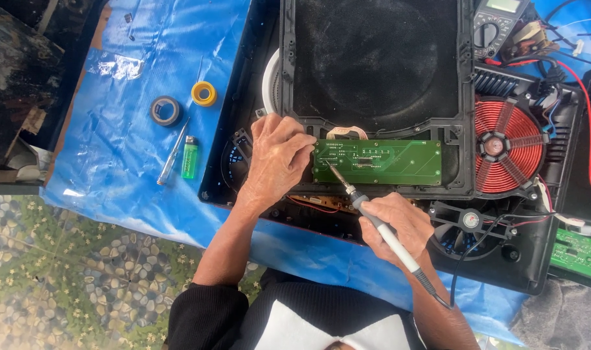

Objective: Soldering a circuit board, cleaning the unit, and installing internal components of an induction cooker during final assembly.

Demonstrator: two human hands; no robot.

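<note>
A green circuit board (pixel 386 162) lies along the front rail of a black glass cooktop panel (pixel 373 58) turned face down over an opened induction cooker. My left hand (pixel 276 159) presses on the board's left end with its fingertips. My right hand (pixel 396 227) grips a grey soldering iron (pixel 373 217) like a pen. Its thin metal tip touches the board near the left side, just right of my left fingers. The iron's black cord runs off toward the lower right.
A red copper coil (pixel 508 146) and a black fan (pixel 470 223) sit exposed in the cooker's base on the right. On the blue tarp at left lie a black tape roll (pixel 166 110), a yellow roll (pixel 204 93), a screwdriver (pixel 172 155) and a green lighter (pixel 190 157). A multimeter (pixel 496 23) sits top right.
</note>
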